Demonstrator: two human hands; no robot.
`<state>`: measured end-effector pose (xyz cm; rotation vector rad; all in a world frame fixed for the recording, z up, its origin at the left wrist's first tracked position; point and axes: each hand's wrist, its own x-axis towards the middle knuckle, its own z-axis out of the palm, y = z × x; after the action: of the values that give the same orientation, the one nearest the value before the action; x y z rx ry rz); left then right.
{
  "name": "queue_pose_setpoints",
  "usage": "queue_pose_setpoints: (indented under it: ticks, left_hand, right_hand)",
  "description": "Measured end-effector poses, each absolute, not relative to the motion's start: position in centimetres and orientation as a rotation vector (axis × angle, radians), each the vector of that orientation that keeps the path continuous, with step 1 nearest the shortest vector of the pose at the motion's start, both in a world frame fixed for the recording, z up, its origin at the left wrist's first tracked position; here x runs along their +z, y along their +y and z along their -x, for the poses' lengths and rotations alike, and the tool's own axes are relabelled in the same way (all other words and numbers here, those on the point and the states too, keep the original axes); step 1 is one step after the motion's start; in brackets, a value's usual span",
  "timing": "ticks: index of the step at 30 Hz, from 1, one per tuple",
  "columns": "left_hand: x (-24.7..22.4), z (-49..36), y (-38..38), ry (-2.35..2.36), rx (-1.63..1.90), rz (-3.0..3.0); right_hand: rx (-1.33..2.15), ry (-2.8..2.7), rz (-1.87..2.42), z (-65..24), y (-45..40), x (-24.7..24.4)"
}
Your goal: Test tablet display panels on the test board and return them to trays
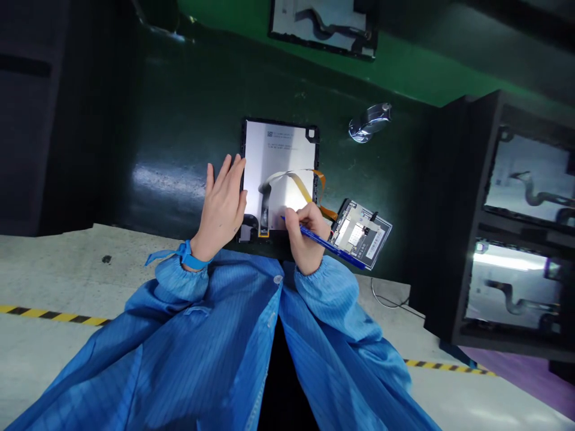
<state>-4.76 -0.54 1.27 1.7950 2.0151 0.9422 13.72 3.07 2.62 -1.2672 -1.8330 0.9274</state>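
A display panel (pixel 287 143) with a black frame lies back side up on the dark green mat (pixel 188 108). My left hand (pixel 222 203) rests flat along its left edge, fingers stretched out. My right hand (pixel 309 236), over the panel's lower right part, is closed around a blue pen-like tool (pixel 335 246), whose tip points left over the panel. An orange ribbon cable (pixel 321 179) arches from the panel toward a small circuit unit (pixel 359 233) in a clear case, right of my right hand.
A roll of shiny clear tape (pixel 369 123) stands behind and to the right. Another panel (pixel 323 27) lies at the far edge. Dark racks flank the mat; the right rack (pixel 474 215) holds more panels. A thin cable hangs at the front right.
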Motion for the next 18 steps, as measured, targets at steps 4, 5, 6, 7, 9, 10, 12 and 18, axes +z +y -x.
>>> queue_pose_setpoints:
  ticks: [4,5,6,7,9,10,12,18]
  left_hand:
    - [1.1,4.3,-1.0,1.992,0.950,-1.830]
    - [1.1,4.0,-1.3,1.987,0.964,-1.831]
    - [1.2,3.6,-1.5,1.982,0.980,-1.828]
    - [1.2,3.3,-1.8,1.974,0.999,-1.825]
    - [1.5,2.8,-2.4,1.947,1.040,-1.803]
    - [1.6,2.7,-2.6,1.926,1.061,-1.780]
    - [1.9,3.0,-3.0,1.872,1.113,-1.701]
    - [2.0,2.5,-2.0,1.619,1.556,-1.093]
  right_hand:
    - [0.989,-1.958,1.025,-15.8,2.5,2.7]
    - [0.962,-2.106,0.916,-16.3,2.2,2.6]
    - [0.892,-2.273,0.803,-16.7,1.9,2.5]
    - [0.785,-2.440,0.699,-17.0,1.5,2.4]
    - [0.514,-2.687,0.586,-17.4,0.8,2.1]
    - [0.390,-2.747,0.581,-17.5,0.6,2.0]
    - [0.201,-2.763,0.591,-17.7,0.3,1.9]
    - [0.166,-2.411,0.647,-17.8,0.6,3.8]
